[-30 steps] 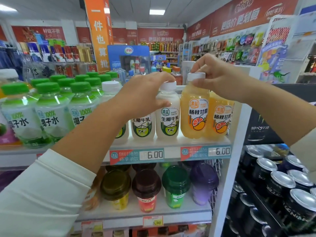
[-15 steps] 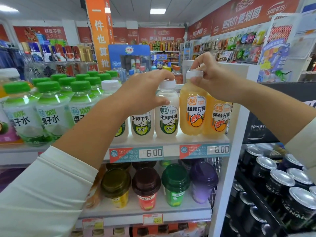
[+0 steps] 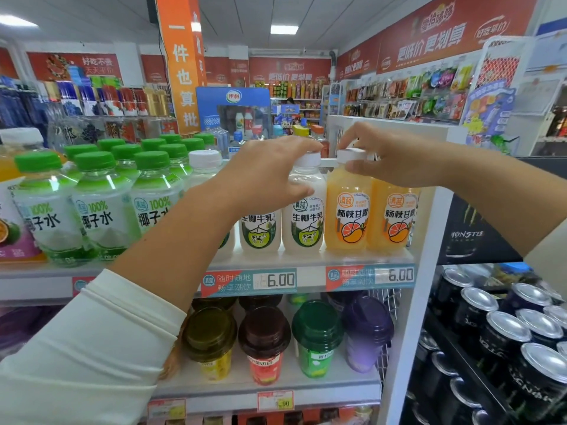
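Observation:
On the top shelf [image 3: 310, 262] stand white coconut-milk bottles and orange juice bottles. My left hand [image 3: 270, 176] curls round the neck and cap of the rightmost white bottle [image 3: 305, 222], thumb on its shoulder. My right hand [image 3: 395, 157] pinches the white cap of the front orange bottle [image 3: 348, 216], which stands upright on the shelf beside the white one. A second orange bottle [image 3: 394, 219] stands to its right, its cap hidden by my right hand.
Green-capped coconut-water bottles [image 3: 101, 207] fill the shelf to the left. Lidded cups [image 3: 265, 342] sit on the shelf below. Black drink cans [image 3: 503, 338] are stacked at the lower right beyond a white upright post [image 3: 426, 271]. Price tags [image 3: 276, 280] line the shelf edge.
The orange bottle was tilted and slightly raised in my right hand; it now stands upright on the shelf against the white bottle. My left hand has closed more over the white bottle's cap.

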`<control>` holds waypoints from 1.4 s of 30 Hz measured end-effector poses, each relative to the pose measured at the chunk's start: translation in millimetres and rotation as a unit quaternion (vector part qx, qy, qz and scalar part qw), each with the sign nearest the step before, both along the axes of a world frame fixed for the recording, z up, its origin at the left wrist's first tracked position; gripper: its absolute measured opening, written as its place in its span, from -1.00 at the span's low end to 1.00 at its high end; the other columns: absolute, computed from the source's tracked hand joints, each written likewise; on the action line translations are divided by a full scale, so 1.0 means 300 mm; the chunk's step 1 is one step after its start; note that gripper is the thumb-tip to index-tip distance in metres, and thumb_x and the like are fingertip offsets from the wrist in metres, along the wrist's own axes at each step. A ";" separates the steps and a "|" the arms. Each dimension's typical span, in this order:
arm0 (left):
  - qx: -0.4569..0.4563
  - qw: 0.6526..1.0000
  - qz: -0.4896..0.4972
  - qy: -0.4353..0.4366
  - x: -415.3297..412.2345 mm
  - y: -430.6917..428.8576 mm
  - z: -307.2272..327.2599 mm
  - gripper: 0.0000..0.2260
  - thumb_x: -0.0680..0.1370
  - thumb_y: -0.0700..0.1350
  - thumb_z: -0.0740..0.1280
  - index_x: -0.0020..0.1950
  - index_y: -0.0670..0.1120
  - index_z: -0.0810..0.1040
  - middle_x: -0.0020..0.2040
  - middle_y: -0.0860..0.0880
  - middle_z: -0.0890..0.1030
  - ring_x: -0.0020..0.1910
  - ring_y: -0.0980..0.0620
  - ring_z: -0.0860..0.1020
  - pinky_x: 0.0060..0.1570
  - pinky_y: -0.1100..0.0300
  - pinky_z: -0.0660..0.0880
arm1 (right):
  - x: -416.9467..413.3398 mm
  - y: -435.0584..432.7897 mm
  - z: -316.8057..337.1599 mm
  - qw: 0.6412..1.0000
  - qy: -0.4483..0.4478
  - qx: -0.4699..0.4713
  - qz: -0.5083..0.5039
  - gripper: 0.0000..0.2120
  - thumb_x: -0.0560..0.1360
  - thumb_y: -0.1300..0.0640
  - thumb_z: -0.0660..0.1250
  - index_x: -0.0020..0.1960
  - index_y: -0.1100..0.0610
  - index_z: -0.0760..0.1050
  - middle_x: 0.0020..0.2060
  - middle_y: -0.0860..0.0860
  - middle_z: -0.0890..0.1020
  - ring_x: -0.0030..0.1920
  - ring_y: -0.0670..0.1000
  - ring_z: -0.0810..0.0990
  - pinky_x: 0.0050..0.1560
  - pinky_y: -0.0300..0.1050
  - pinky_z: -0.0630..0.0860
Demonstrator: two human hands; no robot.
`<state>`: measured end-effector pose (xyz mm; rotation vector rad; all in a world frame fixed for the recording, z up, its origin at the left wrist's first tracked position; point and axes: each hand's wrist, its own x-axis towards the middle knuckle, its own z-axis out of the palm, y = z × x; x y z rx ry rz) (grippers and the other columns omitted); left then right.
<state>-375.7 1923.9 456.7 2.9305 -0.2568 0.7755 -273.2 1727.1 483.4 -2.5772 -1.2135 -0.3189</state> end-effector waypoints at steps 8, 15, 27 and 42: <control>0.010 0.996 -0.032 -0.085 0.007 -0.006 -0.034 -0.50 0.57 0.06 0.34 0.49 0.09 0.32 0.53 0.11 0.30 0.56 0.08 0.14 0.53 -0.19 -0.05 | 0.011 -0.126 0.042 0.977 -0.080 -0.148 -0.131 -0.62 0.62 -0.01 0.18 0.43 -0.19 0.27 0.33 0.01 0.53 0.40 0.13 0.40 0.52 0.07 -0.20; 0.015 0.989 -0.059 -0.133 -0.004 -0.007 -0.086 -0.49 0.56 0.01 0.35 0.49 0.00 0.35 0.52 0.02 0.33 0.56 0.02 0.15 0.54 -0.07 -0.06 | -0.059 -0.195 -0.003 0.992 -0.040 0.066 -0.102 -0.64 0.53 0.04 0.34 0.29 -0.08 0.36 0.27 0.03 0.50 0.23 0.04 0.47 0.16 -0.04 0.40; -0.476 0.827 -0.198 0.223 -0.323 -0.070 -0.480 -0.30 0.46 0.07 0.49 0.51 0.24 0.22 0.38 0.19 0.48 0.26 0.27 0.51 0.16 0.30 0.49 | -0.390 -0.027 -0.255 0.942 0.114 0.314 0.022 -0.86 0.55 0.07 0.36 -0.06 -0.12 0.41 -0.13 -0.05 0.56 -0.20 -0.13 0.54 -0.15 -0.22 0.50; -0.658 0.705 -0.023 0.261 -0.777 0.162 -0.834 -0.56 0.49 -0.26 0.44 0.27 0.11 0.45 0.09 0.13 0.69 0.09 0.13 0.65 -0.05 0.29 0.56 | -0.665 0.410 -0.686 0.871 0.377 0.313 0.031 -0.91 0.51 0.08 0.41 -0.01 0.04 0.55 -0.15 0.05 0.64 -0.23 -0.08 0.56 -0.27 -0.28 0.47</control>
